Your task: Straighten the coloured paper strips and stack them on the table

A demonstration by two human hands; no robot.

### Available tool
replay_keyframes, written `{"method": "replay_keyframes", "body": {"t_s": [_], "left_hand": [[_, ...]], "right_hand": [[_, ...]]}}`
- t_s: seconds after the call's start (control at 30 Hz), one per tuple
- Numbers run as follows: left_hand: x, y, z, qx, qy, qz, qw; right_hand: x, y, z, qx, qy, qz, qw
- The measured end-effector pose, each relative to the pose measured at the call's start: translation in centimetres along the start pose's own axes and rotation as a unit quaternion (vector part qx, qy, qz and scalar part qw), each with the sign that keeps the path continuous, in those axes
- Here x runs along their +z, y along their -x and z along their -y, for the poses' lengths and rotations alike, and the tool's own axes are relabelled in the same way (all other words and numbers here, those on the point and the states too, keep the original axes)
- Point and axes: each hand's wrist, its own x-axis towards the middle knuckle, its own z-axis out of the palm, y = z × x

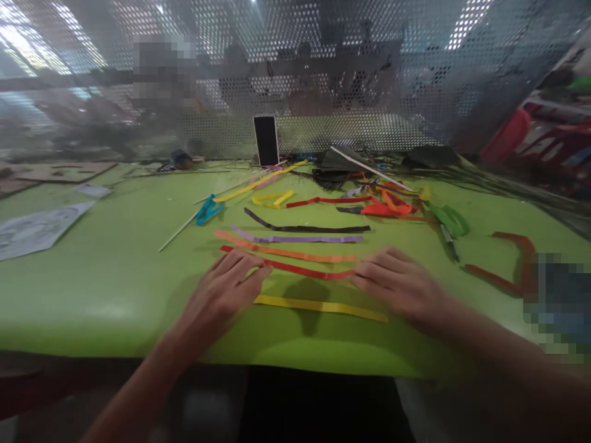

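A red strip runs between my hands, low over the green table. My left hand pinches it near its left end, which sticks out past the fingers. At its right end, the fingers of my right hand are closed, slightly blurred. Just beyond lie an orange strip, a purple strip and a black strip, roughly parallel. On the near side a yellow strip lies flat, its left end close to my left hand.
A phone leans upright against the perforated metal screen. Tangled coloured strips and thin sticks lie at the back. A folded blue strip is at left, a bent red-brown strip at right. Paper lies far left.
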Motion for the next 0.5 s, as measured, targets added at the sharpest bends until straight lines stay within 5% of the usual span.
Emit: {"method": "replay_keyframes", "body": {"t_s": [0.5], "left_hand": [[0.4,1.3,0.0,-0.055,0.113,0.114,0.986]], "right_hand": [[0.2,-0.1,0.6,0.043,-0.048,-0.022,0.998]]}}
